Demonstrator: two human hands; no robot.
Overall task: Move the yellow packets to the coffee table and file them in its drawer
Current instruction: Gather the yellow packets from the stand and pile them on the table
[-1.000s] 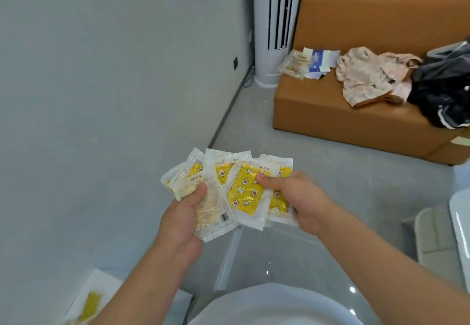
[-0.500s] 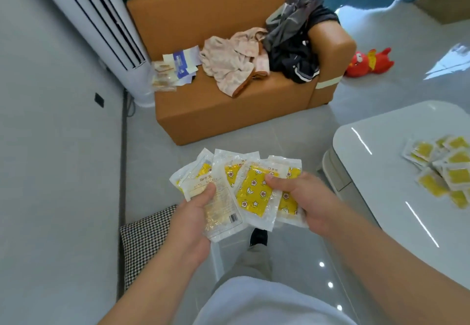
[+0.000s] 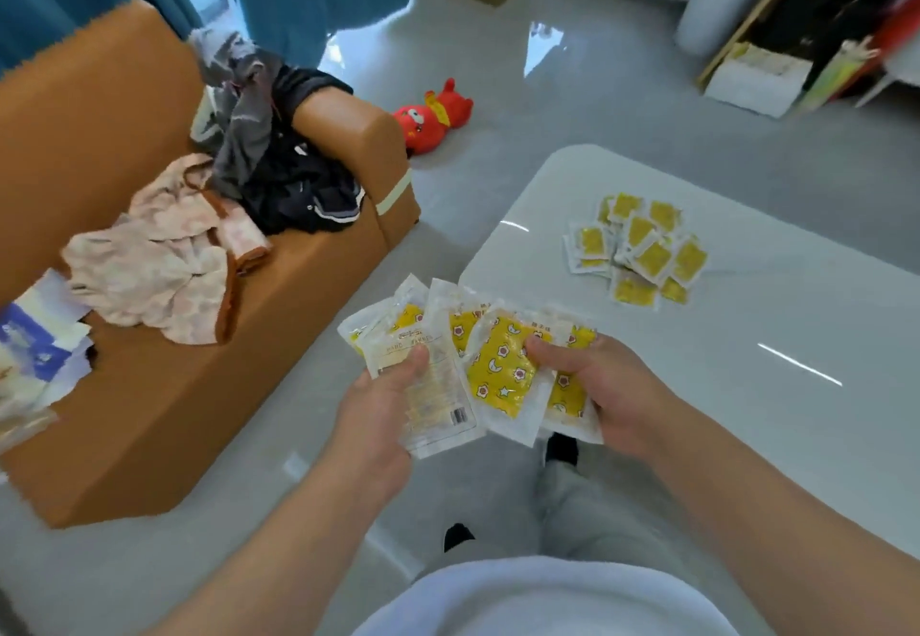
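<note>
Swung right past the orange leather sofa [image 3: 149, 411] at nine o'clock, bringing the glossy white coffee table [image 3: 747, 411] in at three o'clock, a pile of small yellow sachets [image 3: 639, 250] on it. Kept the fan of clear-edged yellow packets [image 3: 503, 366] dead centre, pinched in left hand [image 3: 378, 416] and right hand [image 3: 612, 386] alike; likely set-down next, drawer unseen.

White glossy coffee table [image 3: 747, 411], heap of yellow packets [image 3: 639, 250] lying on its far part, packets overlapping
</note>
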